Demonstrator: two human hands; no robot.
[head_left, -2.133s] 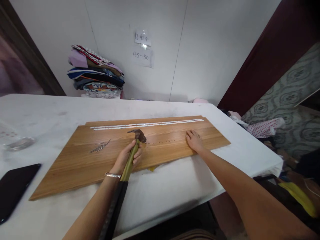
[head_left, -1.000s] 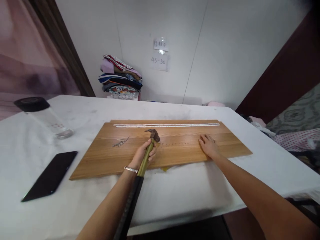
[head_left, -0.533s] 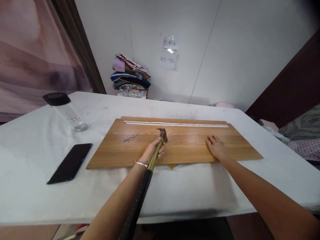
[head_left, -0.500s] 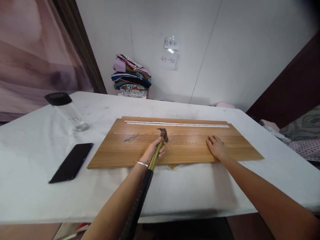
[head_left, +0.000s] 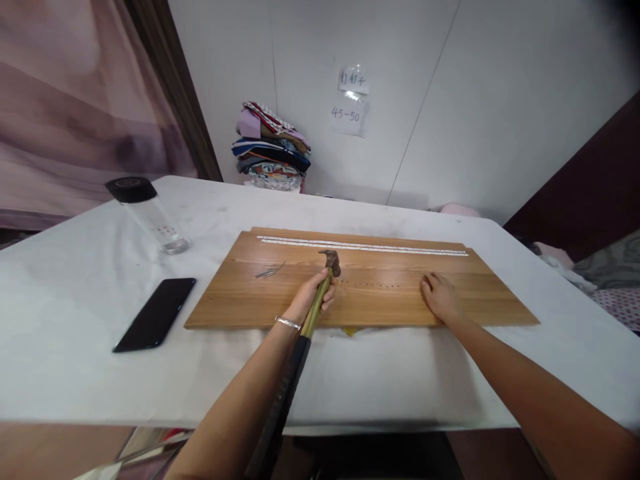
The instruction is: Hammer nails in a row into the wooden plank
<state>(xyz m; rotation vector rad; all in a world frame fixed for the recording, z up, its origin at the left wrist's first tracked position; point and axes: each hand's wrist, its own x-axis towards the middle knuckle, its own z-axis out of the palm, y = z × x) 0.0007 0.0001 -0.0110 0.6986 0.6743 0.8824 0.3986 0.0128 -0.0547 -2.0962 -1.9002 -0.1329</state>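
My left hand (head_left: 309,297) is wrapped round a claw hammer (head_left: 316,308) close to its metal head. The hammer's yellowish shaft and black grip run back along my left forearm. Beneath the head lies a brown wooden board (head_left: 385,309). A row of small dark nail heads or holes (head_left: 371,285) runs rightward from the hammer head; which they are I cannot tell. Several loose nails (head_left: 270,271) lie on the board left of the hammer. My right hand (head_left: 441,297) rests on the board further right, fingers out and holding nothing.
Two white measuring strips (head_left: 365,247) run along the board's far side. On the white-covered table (head_left: 240,383), a black phone (head_left: 156,313) and a clear bottle (head_left: 156,220) stand or lie to the left. Folded cloth (head_left: 273,148) is stacked by the wall.
The view has shifted a little, so everything appears slightly further right and mostly higher. Both hands keep their places on the board, the left still gripping the hammer.
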